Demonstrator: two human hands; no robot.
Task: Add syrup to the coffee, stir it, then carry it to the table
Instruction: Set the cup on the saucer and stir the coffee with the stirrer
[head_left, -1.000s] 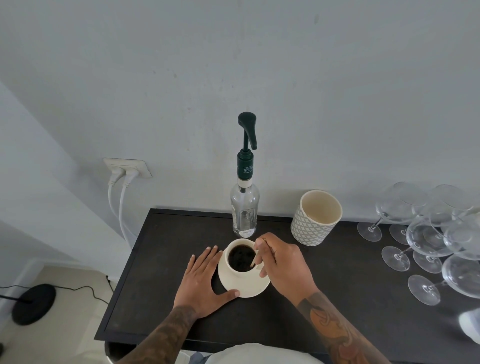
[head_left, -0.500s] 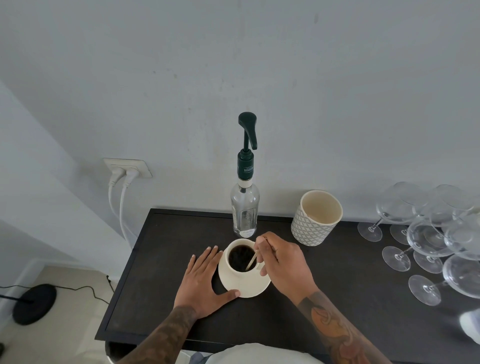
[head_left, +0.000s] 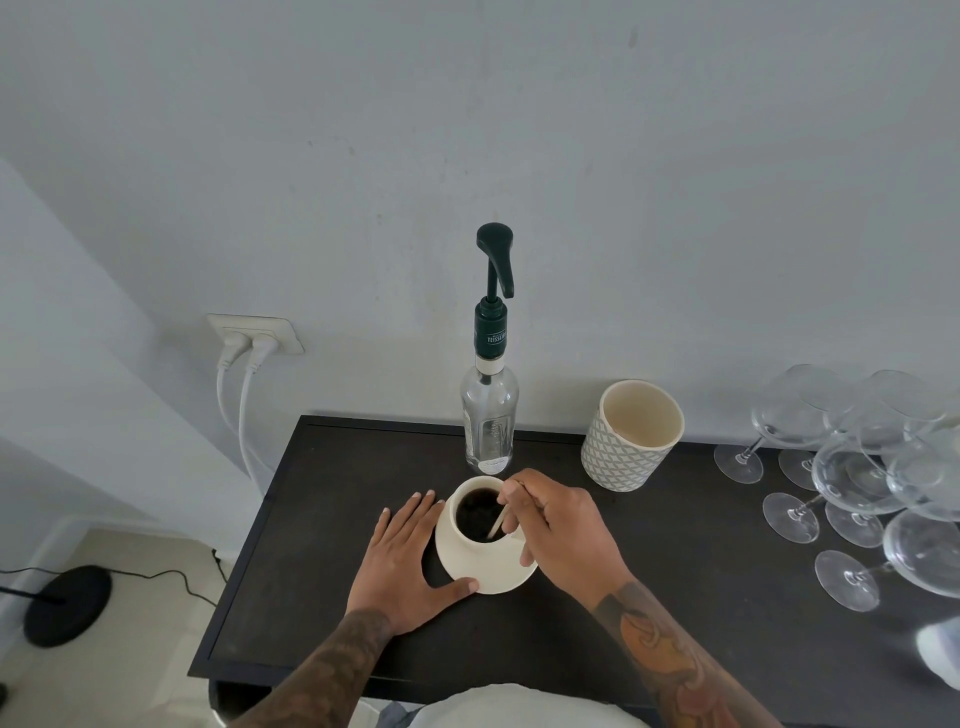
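Your right hand (head_left: 563, 540) pinches a thin pale stirrer (head_left: 497, 524) in a fingertip grip, its lower end dipped in the dark coffee. Your left hand (head_left: 408, 564) lies flat with straight fingers on the matte black table (head_left: 311, 545), thumb touching the cream saucer (head_left: 488, 577) under the rounded cream cup (head_left: 478, 512) at frame centre. Just above stands the clear glass syrup bottle (head_left: 489, 421) with its dark green pump, a patterned ceramic pot (head_left: 631, 435) to its right.

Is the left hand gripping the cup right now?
No, the left hand lies flat on the counter beside the saucer, not round the cup.
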